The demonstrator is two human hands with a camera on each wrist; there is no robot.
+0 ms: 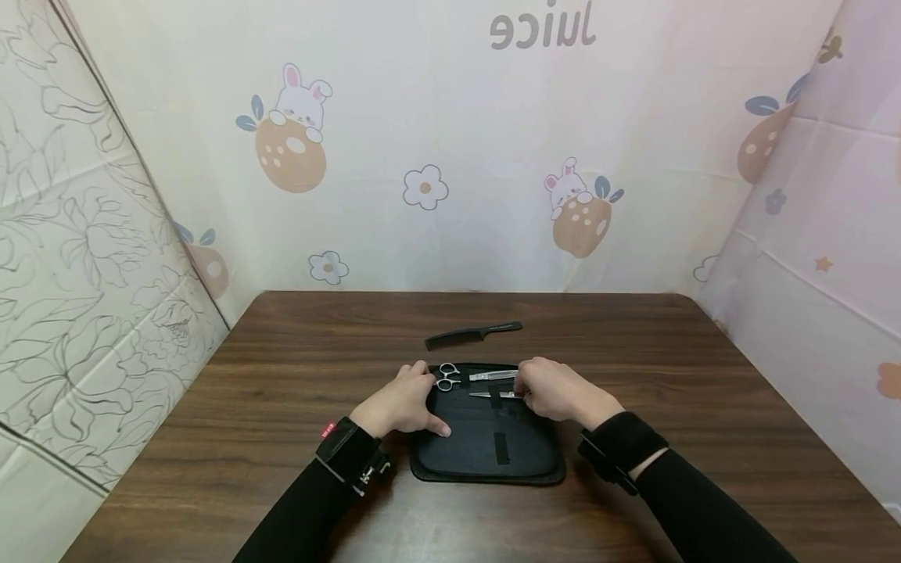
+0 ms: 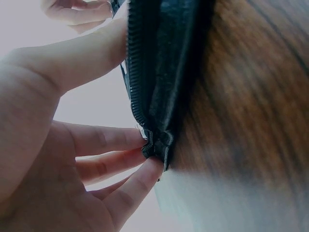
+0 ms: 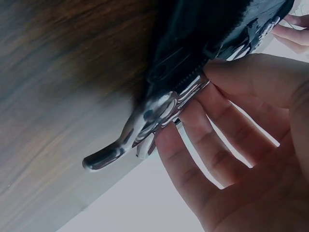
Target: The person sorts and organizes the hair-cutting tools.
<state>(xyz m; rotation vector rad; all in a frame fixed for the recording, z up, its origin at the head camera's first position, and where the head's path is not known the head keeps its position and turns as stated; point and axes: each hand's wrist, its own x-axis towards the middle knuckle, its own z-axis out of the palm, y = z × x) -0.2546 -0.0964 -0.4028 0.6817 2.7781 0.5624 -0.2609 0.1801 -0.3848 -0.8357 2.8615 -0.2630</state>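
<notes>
A black zip case (image 1: 464,457) lies flat on the table, with silver scissors (image 1: 493,376) held under a dark strap near its far side. Their finger rings face left. Below them lies a second pair of scissors (image 1: 486,395), blades to the left. My right hand (image 1: 559,391) pinches the handle end of a pair at the case's right edge; in the right wrist view the scissors' handle (image 3: 154,113) sticks out past the fingertips. My left hand (image 1: 404,403) rests on the case's left side, thumb spread over it, fingertips touching the zipped edge (image 2: 137,82).
A black comb (image 1: 457,338) lies behind the case on the brown wooden table (image 1: 281,391). Another strap (image 1: 501,448) is fixed low on the case. Printed curtains (image 1: 422,250) hang behind the table and along both sides.
</notes>
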